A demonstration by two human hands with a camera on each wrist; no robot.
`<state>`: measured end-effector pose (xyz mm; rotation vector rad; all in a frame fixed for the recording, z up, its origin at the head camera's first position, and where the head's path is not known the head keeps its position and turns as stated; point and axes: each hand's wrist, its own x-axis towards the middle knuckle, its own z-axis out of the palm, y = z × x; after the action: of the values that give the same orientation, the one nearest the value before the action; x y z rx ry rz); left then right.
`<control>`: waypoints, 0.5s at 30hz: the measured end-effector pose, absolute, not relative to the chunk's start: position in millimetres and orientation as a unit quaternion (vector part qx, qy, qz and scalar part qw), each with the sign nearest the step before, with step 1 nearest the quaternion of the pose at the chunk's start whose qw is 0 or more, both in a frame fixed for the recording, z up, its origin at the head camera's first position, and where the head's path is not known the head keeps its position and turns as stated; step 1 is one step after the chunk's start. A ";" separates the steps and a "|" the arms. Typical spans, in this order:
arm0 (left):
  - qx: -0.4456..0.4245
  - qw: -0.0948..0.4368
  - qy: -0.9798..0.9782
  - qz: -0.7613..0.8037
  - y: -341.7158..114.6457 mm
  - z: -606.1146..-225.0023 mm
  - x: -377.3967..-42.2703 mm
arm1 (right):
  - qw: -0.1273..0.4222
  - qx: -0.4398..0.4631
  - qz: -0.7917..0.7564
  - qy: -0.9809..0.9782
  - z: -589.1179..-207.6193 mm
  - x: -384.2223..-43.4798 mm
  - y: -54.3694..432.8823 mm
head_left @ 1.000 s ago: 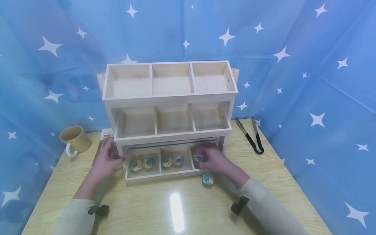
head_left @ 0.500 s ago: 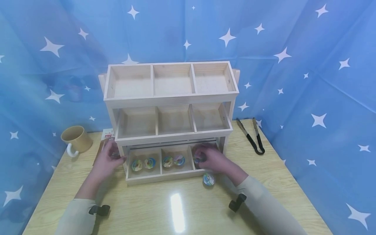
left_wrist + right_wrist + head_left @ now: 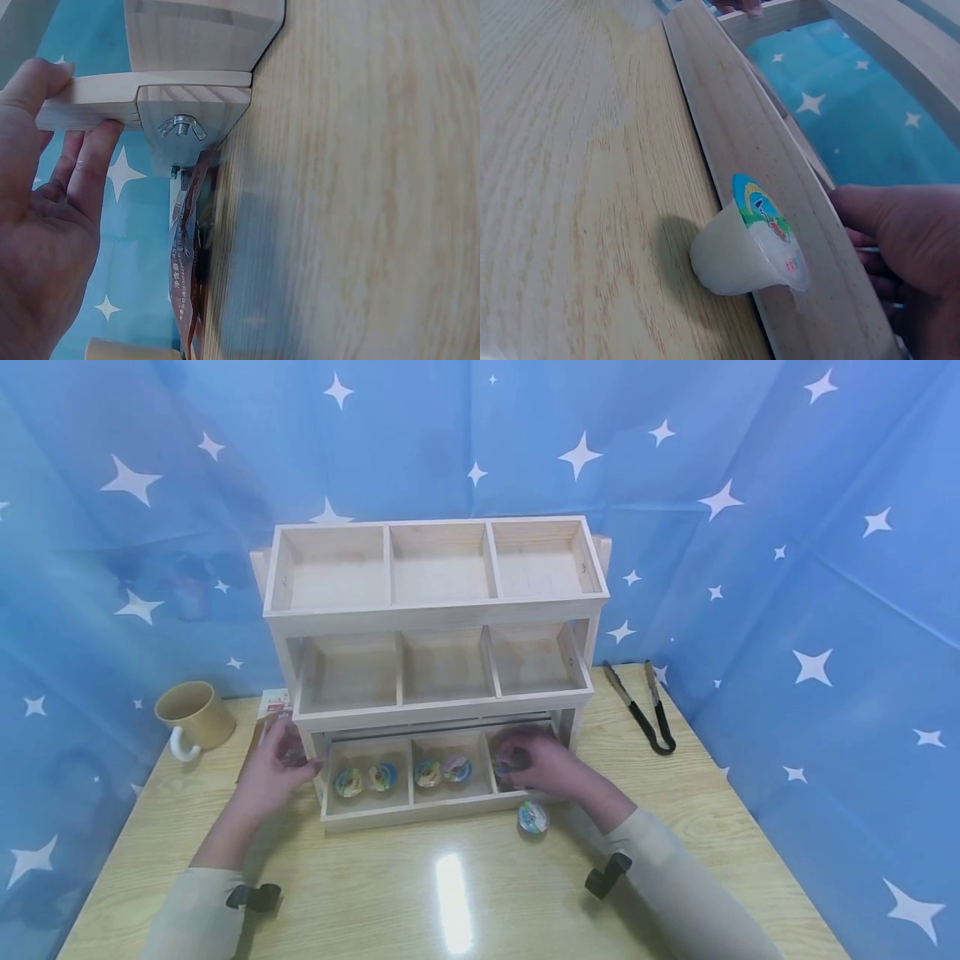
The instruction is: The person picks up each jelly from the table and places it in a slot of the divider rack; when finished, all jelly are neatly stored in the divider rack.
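Note:
A three-tier wooden rack [image 3: 442, 616] stands on the table, each tier split into three compartments. My left hand [image 3: 272, 768] grips the rack's side post [image 3: 94, 112], thumb on one face and fingers on the other. Inside the bottom tier's right compartment, my right hand [image 3: 547, 766] holds a small jelly cup [image 3: 502, 767], mostly covered by the fingers. Another jelly cup [image 3: 533, 817] with a colourful lid is outside, close against the front board [image 3: 727, 120]. Two jelly cups [image 3: 366, 779] sit in the bottom left compartment and two more cups [image 3: 442, 771] in the middle one.
A tan mug [image 3: 197, 717] with a white handle stands at the left. Brown packaging [image 3: 185, 262] lies beside the rack's left foot. Black-handled tongs [image 3: 647, 714] lie at the right, and a blue star-patterned cloth [image 3: 787, 568] closes off the back and sides.
My right hand has settled slightly lower in the right compartment with the jelly cup. The left hand keeps its grip on the post; the head view has shifted slightly.

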<state>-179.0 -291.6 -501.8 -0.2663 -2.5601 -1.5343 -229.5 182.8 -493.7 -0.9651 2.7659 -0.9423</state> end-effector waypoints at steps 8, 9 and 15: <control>-0.093 0.075 -0.852 -0.509 -292.8 -505.9 -180.9 | 0.044 -0.294 -0.329 0.896 -491.1 -224.7 185.7; -0.093 0.075 -0.852 -0.509 -293.1 -506.3 -181.0 | 0.044 -0.292 -0.330 0.896 -491.0 -224.2 185.8; -0.097 0.074 -0.847 -0.517 -293.8 -507.1 -181.5 | 0.014 -0.304 -0.333 0.892 -488.6 -217.8 189.6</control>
<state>-181.5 -293.8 -507.1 -0.2923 -2.5430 -1.5505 -217.8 189.6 -488.6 -0.9460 2.7788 -1.0381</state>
